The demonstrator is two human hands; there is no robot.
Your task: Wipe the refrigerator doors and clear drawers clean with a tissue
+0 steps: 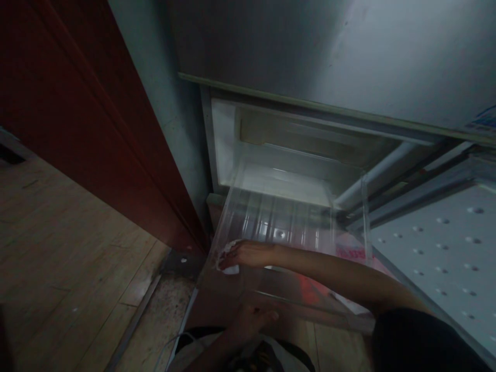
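Observation:
A clear plastic drawer (287,217) is pulled out from the lower compartment of a fridge. My right hand (246,254) reaches across it and presses a white cloth (231,269) against the drawer's left side, fingers wrapped over the cloth. Near the bottom of the view, my left hand (253,318) is at the drawer's front wall, seen partly through or against the clear plastic. Its fingers are dim, and whether they grip the wall is not clear.
The fridge's white interior (287,181) lies behind the drawer. Its open door (442,248) stands on the right, a closed silver door (310,57) above. A red-brown door frame (116,124) and wooden floor (73,248) are on the left. Something pink and red (310,292) shows below the drawer.

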